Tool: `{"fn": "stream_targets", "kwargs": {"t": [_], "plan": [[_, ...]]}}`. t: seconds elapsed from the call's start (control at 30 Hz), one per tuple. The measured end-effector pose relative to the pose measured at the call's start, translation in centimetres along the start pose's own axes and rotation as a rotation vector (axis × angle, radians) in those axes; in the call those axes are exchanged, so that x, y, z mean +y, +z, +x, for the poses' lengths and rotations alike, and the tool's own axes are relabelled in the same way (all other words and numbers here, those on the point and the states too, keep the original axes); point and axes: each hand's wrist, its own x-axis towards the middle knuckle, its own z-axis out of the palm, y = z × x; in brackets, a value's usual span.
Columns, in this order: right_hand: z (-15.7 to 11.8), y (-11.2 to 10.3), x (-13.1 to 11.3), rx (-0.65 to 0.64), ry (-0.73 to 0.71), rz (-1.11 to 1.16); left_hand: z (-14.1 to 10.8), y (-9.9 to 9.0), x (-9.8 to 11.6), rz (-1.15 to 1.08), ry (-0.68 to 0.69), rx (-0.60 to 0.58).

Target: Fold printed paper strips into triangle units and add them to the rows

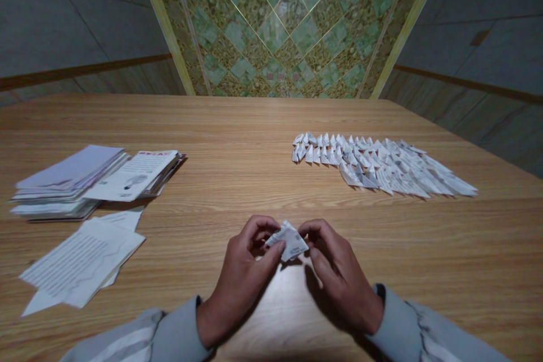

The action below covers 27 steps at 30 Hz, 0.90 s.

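A small piece of folded paper (289, 241), white with grey print and roughly triangular, is held above the table in front of me. My left hand (250, 266) pinches its left side, thumb on the near face and fingers behind. At its right corner, the thumb and index finger of my right hand (337, 268) close around the tip. The fingertips behind the paper are partly hidden. Farther off to the right, rows of similar folded paper pieces (373, 164) stand close together on the table.
On the left of the wooden table (220, 181) lies a stack of papers (70, 181) beside a pile of booklets (138, 175). Several loose printed sheets (82, 263) overlap nearer to me. A green patterned tile wall (275, 28) rises beyond the far edge.
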Motion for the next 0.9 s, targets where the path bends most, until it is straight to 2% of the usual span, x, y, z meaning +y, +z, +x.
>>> {"fn": "stream_targets", "kwargs": {"t": [0.07, 0.27, 0.33, 0.43, 0.57, 0.73, 0.9], "plan": [[0.03, -0.11, 0.09, 0.006, 0.011, 0.032, -0.12, -0.11, -0.03, 0.086, 0.064, -0.003], [0.32, 0.14, 0.55, 0.017, 0.11, 0.076, -0.67, -0.18, -0.21, 0.309, 0.284, -0.116], [0.36, 0.2, 0.54, 0.006, 0.102, 0.109, -0.63, -0.12, -0.03, 0.294, 0.257, -0.106], [0.36, 0.21, 0.57, 0.014, 0.091, 0.179, -0.32, -0.09, 0.45, 0.179, 0.125, -0.102], [0.28, 0.17, 0.79, 0.02, 0.072, 0.224, 0.08, -0.2, 0.74, 0.078, 0.016, -0.178], [0.17, 0.15, 0.8, 0.011, 0.076, 0.238, 0.16, -0.33, 0.48, 0.08, 0.054, -0.145], [0.2, 0.11, 0.53, 0.014, 0.105, 0.21, 0.12, -0.56, 0.2, 0.136, 0.168, -0.097]]}}
